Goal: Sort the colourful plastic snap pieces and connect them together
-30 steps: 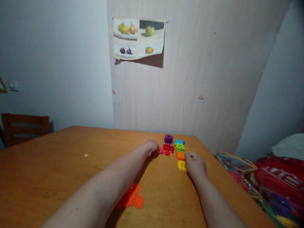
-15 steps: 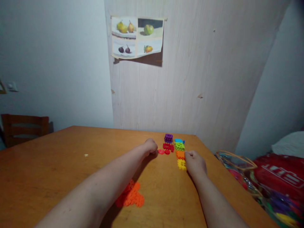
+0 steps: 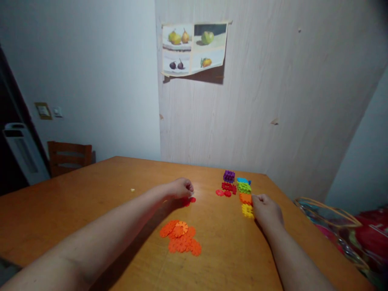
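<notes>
My left hand (image 3: 182,188) hovers over the middle of the table with its fingers curled into a pinch; what is in it, if anything, is hidden. Small red snowflake discs (image 3: 192,200) lie just under its fingertips. My right hand (image 3: 268,209) is closed, thumb side up, right beside an orange block of interlocking pieces (image 3: 245,198) and a yellow one (image 3: 247,210). Beyond these sit a green block (image 3: 244,187), blue pieces (image 3: 243,180), a purple block (image 3: 229,176) and dark red pieces (image 3: 227,186). Two flat red discs (image 3: 223,193) lie in front of the latter.
A loose pile of orange snowflake discs (image 3: 182,238) lies nearer me on the wooden table (image 3: 218,258). A small pale scrap (image 3: 132,190) is at left. Bags and a basket-like rim (image 3: 330,208) stand beyond the right edge; a chair (image 3: 69,155) stands at far left.
My left hand has moved left, away from the blocks, to the red discs in mid-table. The orange pile is now uncovered by my forearm. My right hand stays by the blocks; the view has turned left.
</notes>
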Available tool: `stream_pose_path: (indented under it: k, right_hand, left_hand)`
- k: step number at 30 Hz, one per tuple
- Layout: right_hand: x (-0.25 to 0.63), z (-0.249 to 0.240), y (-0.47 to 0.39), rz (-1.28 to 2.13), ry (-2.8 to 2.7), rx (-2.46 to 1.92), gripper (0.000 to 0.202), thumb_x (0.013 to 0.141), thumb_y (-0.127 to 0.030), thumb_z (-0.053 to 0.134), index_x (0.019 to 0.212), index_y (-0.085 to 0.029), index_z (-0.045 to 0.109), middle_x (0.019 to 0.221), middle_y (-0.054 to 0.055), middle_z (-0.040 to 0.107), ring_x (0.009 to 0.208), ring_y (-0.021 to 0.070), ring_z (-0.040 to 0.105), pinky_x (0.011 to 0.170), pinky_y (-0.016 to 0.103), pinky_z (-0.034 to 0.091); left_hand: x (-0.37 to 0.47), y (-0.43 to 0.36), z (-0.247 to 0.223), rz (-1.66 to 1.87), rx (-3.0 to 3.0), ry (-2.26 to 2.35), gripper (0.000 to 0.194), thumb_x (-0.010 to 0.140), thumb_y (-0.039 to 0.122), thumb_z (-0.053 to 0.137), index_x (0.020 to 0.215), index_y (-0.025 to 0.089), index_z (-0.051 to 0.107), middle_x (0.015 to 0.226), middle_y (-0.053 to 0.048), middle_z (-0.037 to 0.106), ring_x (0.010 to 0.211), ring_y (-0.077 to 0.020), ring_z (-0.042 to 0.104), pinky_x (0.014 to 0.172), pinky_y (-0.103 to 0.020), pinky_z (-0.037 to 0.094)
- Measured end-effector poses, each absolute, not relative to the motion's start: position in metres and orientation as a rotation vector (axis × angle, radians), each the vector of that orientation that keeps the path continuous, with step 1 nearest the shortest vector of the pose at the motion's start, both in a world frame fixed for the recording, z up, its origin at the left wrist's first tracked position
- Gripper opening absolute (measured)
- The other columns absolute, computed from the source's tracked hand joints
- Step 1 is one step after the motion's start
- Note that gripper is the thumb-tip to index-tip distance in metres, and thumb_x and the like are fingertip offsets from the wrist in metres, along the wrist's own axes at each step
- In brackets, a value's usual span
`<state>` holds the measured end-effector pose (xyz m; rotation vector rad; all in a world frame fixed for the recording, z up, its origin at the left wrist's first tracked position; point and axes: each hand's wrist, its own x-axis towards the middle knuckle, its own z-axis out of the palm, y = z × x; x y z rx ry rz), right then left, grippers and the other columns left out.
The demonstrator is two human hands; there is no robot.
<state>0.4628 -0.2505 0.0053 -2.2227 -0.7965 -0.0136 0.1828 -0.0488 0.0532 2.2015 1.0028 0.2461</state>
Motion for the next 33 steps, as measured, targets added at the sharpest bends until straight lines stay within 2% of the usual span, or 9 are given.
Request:
stream_pose_path:
  k: [6, 9, 15, 21, 28, 33]
  right_hand:
    - [0.467, 0.001, -0.25, 0.003, -0.792, -2.227, 0.041, 0.086, -0.055, 0.043, 0.075, -0.023, 0.066, 0.07, 0.005, 0.069, 0.064, 0.0197, 0.058, 0.055, 0.028, 0.033]
    - [0.47, -0.001, -0.248, 0.002, -0.805, -2.224, 0.041, 0.086, -0.055, 0.042, 0.073, -0.022, 0.064, 0.071, 0.006, 0.069, 0.066, 0.0199, 0.059, 0.057, 0.027, 0.034]
    - [0.468, -0.001, -0.248, -0.018, -0.8, -2.22, 0.041, 0.086, -0.053, 0.042, 0.072, -0.023, 0.065, 0.069, 0.005, 0.068, 0.065, 0.0196, 0.057, 0.056, 0.027, 0.034]
    - [0.464, 0.003, -0.249, -0.003, -0.78, -2.221, 0.039, 0.086, -0.052, 0.042, 0.073, -0.023, 0.064, 0.072, 0.005, 0.069, 0.067, 0.0195, 0.059, 0.056, 0.027, 0.034]
    - [0.461, 0.006, -0.25, 0.008, -0.789, -2.228, 0.04, 0.087, -0.053, 0.041, 0.072, -0.023, 0.062, 0.072, 0.005, 0.068, 0.067, 0.0191, 0.058, 0.058, 0.027, 0.034]
    - [0.46, 0.007, -0.25, 0.011, -0.784, -2.229, 0.04, 0.087, -0.052, 0.04, 0.073, -0.023, 0.063, 0.074, 0.006, 0.069, 0.07, 0.0196, 0.058, 0.058, 0.027, 0.034]
  left_hand:
    - [0.177, -0.06, 0.05, 0.18, 2.54, 0.993, 0.013, 0.07, 0.028, 0.072, 0.077, 0.018, 0.071, 0.071, -0.001, 0.067, 0.065, -0.0136, 0.059, 0.054, -0.022, 0.034]
    - [0.182, -0.062, 0.048, 0.188, 2.511, 1.056, 0.012, 0.069, 0.026, 0.072, 0.079, 0.018, 0.071, 0.073, -0.001, 0.069, 0.065, -0.0139, 0.059, 0.055, -0.022, 0.035]
    - [0.19, -0.057, 0.041, 0.115, 2.385, 1.07, 0.007, 0.066, 0.019, 0.071, 0.071, 0.017, 0.066, 0.063, 0.001, 0.063, 0.061, -0.013, 0.056, 0.057, -0.022, 0.039]
    - [0.197, -0.054, 0.044, 0.187, 2.393, 1.137, 0.023, 0.057, 0.019, 0.077, 0.077, 0.02, 0.068, 0.07, 0.002, 0.065, 0.066, -0.0148, 0.059, 0.058, -0.022, 0.041]
    - [0.202, -0.056, 0.051, 0.033, 2.325, 1.152, 0.012, 0.061, 0.017, 0.072, 0.07, 0.018, 0.063, 0.06, 0.002, 0.06, 0.058, -0.0141, 0.055, 0.055, -0.023, 0.04]
    - [0.204, -0.059, 0.05, 0.148, 2.312, 1.096, 0.018, 0.059, 0.014, 0.074, 0.072, 0.017, 0.061, 0.063, 0.003, 0.06, 0.061, -0.013, 0.054, 0.056, -0.022, 0.039]
